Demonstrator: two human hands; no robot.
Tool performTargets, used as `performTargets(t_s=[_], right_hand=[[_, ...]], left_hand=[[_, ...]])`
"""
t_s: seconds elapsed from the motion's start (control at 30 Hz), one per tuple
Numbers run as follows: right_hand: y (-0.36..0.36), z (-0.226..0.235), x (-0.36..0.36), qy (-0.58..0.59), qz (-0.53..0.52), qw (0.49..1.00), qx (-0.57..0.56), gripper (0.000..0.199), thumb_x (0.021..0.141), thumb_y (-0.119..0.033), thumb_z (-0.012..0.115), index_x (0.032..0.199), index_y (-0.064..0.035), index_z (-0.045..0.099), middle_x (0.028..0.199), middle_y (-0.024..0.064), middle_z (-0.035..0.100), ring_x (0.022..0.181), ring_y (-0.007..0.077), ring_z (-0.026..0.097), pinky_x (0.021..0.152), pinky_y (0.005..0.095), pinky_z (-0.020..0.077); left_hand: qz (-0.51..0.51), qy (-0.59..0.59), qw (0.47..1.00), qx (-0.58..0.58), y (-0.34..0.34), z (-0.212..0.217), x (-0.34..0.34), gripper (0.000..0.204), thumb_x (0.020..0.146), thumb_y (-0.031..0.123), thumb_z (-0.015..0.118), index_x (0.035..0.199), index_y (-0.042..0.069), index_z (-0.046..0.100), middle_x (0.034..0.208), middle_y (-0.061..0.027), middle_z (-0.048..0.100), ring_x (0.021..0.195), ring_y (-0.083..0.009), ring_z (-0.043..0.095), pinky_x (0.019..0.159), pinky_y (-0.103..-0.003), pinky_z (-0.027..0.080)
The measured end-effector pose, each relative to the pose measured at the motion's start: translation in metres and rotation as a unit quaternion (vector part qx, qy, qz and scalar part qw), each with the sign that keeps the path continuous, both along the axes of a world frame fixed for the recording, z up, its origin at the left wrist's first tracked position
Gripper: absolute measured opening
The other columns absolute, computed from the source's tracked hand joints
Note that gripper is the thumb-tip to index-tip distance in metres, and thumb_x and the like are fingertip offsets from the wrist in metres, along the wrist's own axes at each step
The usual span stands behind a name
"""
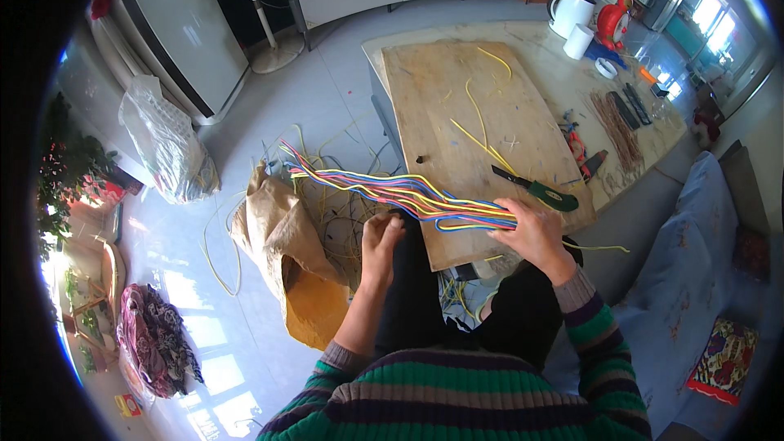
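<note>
A long bundle of red, blue and yellow wires (400, 191) stretches leftward from my right hand (532, 233), which is wrapped round its right end above the board's near edge. The bundle's far-left tips hang past the board, over the sack. Below the bundle's middle is my left hand (381, 243), apart from the wires, its fingers curled together; whether anything small is pinched there is hidden. A knife with a green handle (554, 197) lies on the wooden board (433, 90), just beyond my right hand. Several loose yellow wires (476, 139) are scattered on the board.
An open tan sack (273, 216) stands on the floor by my left leg, with tangled wires (335, 212) beside it. The table (563, 57) holds red-handled pliers (576, 147), brown strands (618, 126), a white kettle (570, 12) and a red clock (612, 24). A plastic bag (167, 143) stands left.
</note>
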State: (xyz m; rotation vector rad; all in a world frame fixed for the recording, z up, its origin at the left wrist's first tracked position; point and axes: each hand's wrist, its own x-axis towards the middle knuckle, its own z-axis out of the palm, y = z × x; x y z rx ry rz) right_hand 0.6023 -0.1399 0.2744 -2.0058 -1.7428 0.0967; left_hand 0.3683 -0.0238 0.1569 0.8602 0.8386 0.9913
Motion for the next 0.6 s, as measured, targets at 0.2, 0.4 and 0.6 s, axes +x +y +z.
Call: performTargets(t_s=[0.2, 0.4, 0.6], right_hand=[[-0.012, 0.013, -0.007, 0.085, 0.008, 0.996, -0.029, 0.047, 0.068, -0.024, 0.080, 0.107, -0.0068, 0.062, 0.088, 0.0112, 0.068, 0.079, 0.0237, 0.068, 0.068, 0.0308, 0.0516], [-0.017, 0.029, -0.008, 0.172, 0.033, 0.984, -0.031, 0.046, 0.070, -0.031, 0.078, 0.106, -0.0068, 0.061, 0.083, 0.0124, 0.067, 0.076, 0.0268, 0.066, 0.067, 0.0348, 0.0504], [-0.006, 0.026, -0.006, 0.061, 0.061, 0.995, 0.052, 0.060, 0.070, -0.038, 0.078, 0.117, -0.0061, 0.059, 0.102, 0.0134, 0.062, 0.092, 0.0306, 0.061, 0.077, 0.0381, 0.0490]], left_hand=[[-0.059, -0.367, 0.923, -0.096, 0.051, -0.007, 0.029, 0.033, 0.093, 0.025, 0.058, 0.120, 0.008, 0.050, 0.125, -0.0088, 0.054, 0.113, -0.0248, 0.053, 0.099, -0.042, 0.042], [-0.016, -0.437, 0.898, -0.044, 0.056, 0.054, 0.036, 0.033, 0.096, 0.036, 0.052, 0.077, 0.009, 0.052, 0.078, -0.0058, 0.056, 0.076, -0.0209, 0.052, 0.083, -0.041, 0.044], [0.066, -0.367, 0.928, 0.003, 0.066, 0.097, 0.028, 0.041, 0.096, 0.046, 0.047, 0.079, 0.009, 0.044, 0.075, -0.0074, 0.052, 0.073, -0.0221, 0.051, 0.072, -0.040, 0.046]])
